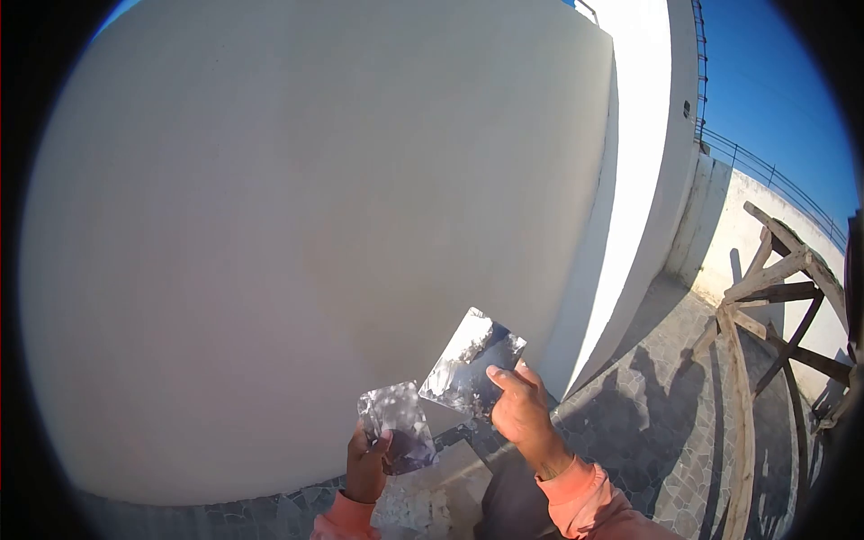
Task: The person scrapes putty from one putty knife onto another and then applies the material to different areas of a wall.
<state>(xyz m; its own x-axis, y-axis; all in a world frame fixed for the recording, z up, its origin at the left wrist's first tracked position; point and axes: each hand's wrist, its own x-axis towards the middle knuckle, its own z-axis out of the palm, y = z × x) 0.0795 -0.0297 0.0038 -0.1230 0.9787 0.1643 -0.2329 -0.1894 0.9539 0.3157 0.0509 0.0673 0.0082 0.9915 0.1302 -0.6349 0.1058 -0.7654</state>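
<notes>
Two Glossy Panels, One in Each Hand

My right hand [525, 409] pinches the larger panel [459, 362] along its right side, thumb across the front and fingers tucked behind. My left hand [364, 470] grips the smaller panel [392, 410] near its lower left, again thumb in front. I judge that holding them by the margins leaves most of each face open to my eyes. Both sit low before the pale wall [315, 225], above the paving [652, 391], corners so near that I can't tell whether they touch.

The larger one is tilted, thin and rectangular, bright white at the top and dark grey-blue lower down. The smaller is mottled grey, darker toward its base. Whether those patterns are printed or reflected, I can't tell.
</notes>
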